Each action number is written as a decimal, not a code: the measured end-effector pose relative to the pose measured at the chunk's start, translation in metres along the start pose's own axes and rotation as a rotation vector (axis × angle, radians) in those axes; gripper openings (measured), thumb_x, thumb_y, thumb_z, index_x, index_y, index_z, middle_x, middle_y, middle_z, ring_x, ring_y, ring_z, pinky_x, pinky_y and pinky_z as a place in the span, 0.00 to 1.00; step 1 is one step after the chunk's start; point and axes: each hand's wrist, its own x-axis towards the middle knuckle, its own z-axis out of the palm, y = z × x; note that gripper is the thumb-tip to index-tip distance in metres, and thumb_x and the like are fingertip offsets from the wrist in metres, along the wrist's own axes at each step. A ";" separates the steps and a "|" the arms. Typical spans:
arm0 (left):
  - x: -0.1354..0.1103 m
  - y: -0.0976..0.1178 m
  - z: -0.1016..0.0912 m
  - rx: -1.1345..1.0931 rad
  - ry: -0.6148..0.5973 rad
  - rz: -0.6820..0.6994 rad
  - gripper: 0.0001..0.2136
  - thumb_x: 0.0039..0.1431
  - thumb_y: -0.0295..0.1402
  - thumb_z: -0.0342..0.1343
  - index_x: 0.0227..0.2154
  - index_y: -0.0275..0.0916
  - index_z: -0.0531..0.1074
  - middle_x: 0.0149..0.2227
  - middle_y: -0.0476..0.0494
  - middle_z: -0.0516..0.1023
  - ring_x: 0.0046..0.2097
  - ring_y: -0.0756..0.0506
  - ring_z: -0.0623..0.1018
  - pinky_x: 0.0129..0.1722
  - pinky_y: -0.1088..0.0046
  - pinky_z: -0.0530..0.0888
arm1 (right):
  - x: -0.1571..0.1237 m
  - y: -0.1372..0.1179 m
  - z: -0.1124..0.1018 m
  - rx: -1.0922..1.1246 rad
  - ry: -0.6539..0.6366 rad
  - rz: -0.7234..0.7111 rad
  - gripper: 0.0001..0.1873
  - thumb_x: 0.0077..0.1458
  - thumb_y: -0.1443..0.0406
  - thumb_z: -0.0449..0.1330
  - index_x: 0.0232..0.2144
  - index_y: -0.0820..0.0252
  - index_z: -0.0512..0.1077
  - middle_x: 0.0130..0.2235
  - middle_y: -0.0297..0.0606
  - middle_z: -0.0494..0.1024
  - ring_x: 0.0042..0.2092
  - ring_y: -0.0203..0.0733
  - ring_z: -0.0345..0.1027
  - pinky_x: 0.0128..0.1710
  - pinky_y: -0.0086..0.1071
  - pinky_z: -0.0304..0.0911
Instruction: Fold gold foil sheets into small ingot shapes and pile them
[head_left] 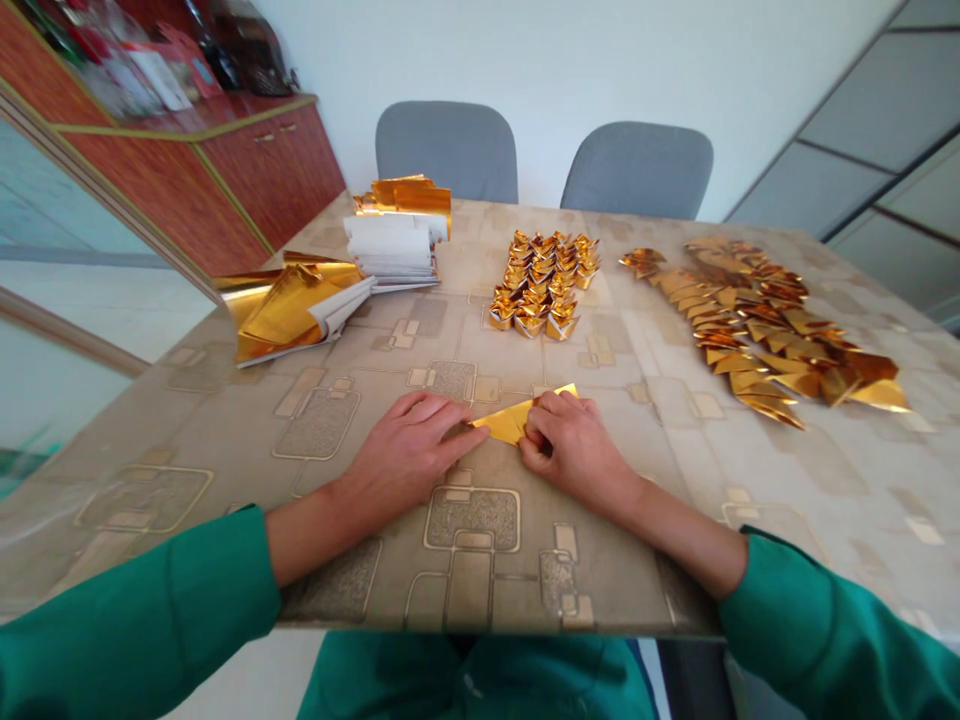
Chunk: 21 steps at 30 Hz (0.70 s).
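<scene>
A strip of gold foil paper (pixel 507 422), folded to a point, lies on the table just in front of me. My left hand (pixel 409 448) holds its left tip between thumb and fingers. With curled fingers, my right hand (pixel 576 446) grips and presses the strip's right part, and a gold corner shows beyond the knuckles. Part of the paper is hidden beneath that hand. Farther back, finished-looking gold paper ingots (pixel 544 285) stand in close rows. To the right, many folded gold foil pieces (pixel 780 335) lie overlapping in long rows.
Loose gold foil sheets (pixel 289 310) lie on the left, beside a stack of white-backed sheets (pixel 394 245). The patterned tablecloth (pixel 322 530) covers the table. Two grey chairs (pixel 448 150) stand at the far side, and a red-brown cabinet (pixel 262 185) is at back left.
</scene>
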 end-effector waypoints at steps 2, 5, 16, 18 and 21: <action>-0.004 -0.004 -0.001 -0.004 0.000 -0.019 0.16 0.63 0.26 0.52 0.52 0.44 0.72 0.48 0.41 0.75 0.50 0.40 0.71 0.50 0.58 0.67 | 0.000 0.001 -0.001 -0.001 -0.003 -0.010 0.07 0.52 0.69 0.56 0.23 0.60 0.67 0.31 0.37 0.71 0.37 0.41 0.63 0.35 0.34 0.48; -0.006 -0.007 -0.002 0.008 -0.002 -0.026 0.18 0.62 0.24 0.53 0.52 0.46 0.73 0.49 0.41 0.75 0.50 0.39 0.71 0.51 0.57 0.67 | 0.000 0.002 -0.002 -0.001 -0.022 -0.018 0.06 0.52 0.70 0.56 0.24 0.60 0.67 0.32 0.38 0.71 0.37 0.41 0.62 0.35 0.34 0.48; 0.022 0.025 0.005 -0.042 0.039 0.106 0.12 0.66 0.27 0.48 0.46 0.35 0.74 0.44 0.40 0.75 0.45 0.42 0.72 0.51 0.62 0.70 | 0.000 0.002 -0.005 -0.033 -0.024 -0.003 0.06 0.51 0.69 0.58 0.23 0.59 0.68 0.31 0.36 0.71 0.35 0.40 0.61 0.35 0.34 0.48; 0.026 0.026 0.009 -0.047 0.007 0.105 0.12 0.66 0.27 0.48 0.47 0.35 0.73 0.43 0.40 0.75 0.45 0.42 0.72 0.48 0.63 0.71 | -0.001 0.003 -0.005 -0.029 -0.013 -0.008 0.05 0.52 0.69 0.58 0.24 0.59 0.69 0.32 0.36 0.72 0.36 0.41 0.62 0.35 0.34 0.48; 0.024 0.022 0.012 -0.061 -0.020 0.125 0.14 0.66 0.26 0.48 0.52 0.36 0.70 0.46 0.39 0.74 0.47 0.42 0.72 0.49 0.64 0.72 | -0.003 0.007 -0.006 0.008 0.003 -0.052 0.01 0.53 0.69 0.59 0.32 0.60 0.70 0.33 0.36 0.73 0.36 0.41 0.62 0.36 0.33 0.50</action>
